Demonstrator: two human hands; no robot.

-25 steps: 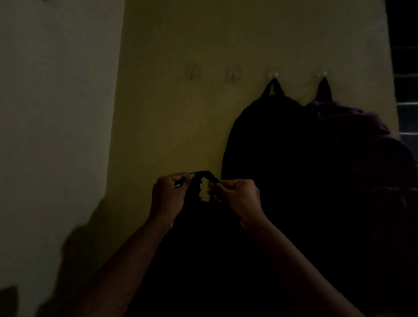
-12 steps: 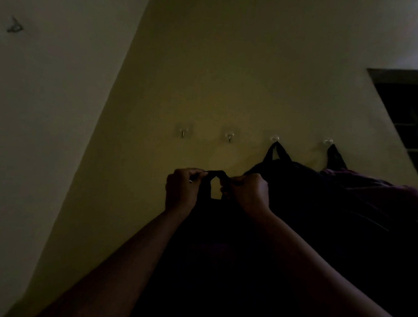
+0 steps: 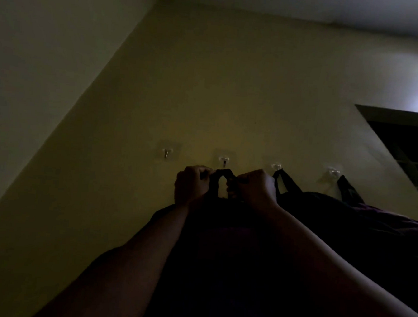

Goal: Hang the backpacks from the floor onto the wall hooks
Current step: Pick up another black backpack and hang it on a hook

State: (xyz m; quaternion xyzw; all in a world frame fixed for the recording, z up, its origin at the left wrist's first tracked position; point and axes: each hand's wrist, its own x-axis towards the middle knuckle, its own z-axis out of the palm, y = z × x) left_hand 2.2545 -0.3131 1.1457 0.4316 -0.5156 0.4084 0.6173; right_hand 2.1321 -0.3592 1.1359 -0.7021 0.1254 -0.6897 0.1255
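Facing wall point(image 3: 232, 85): plain dull olive-yellow, unpatterned. Left wall point(image 3: 49, 60): paler grey-cream. Ceiling point(image 3: 312, 4): pale grey, with a bluish-white glow at the far right. Left hook point(image 3: 166, 153) and second hook point(image 3: 224, 160): clear pads with silver metal prongs. Near backpack point(image 3: 220, 258) and its carrying loop point(image 3: 223, 174): black, no pattern discernible in the dim light. Middle backpack point(image 3: 322, 215): black. Right backpack point(image 3: 396, 226): dark purple, with a black top strap point(image 3: 348, 190). Window opening point(image 3: 406, 147): near-black, grey-olive frame.
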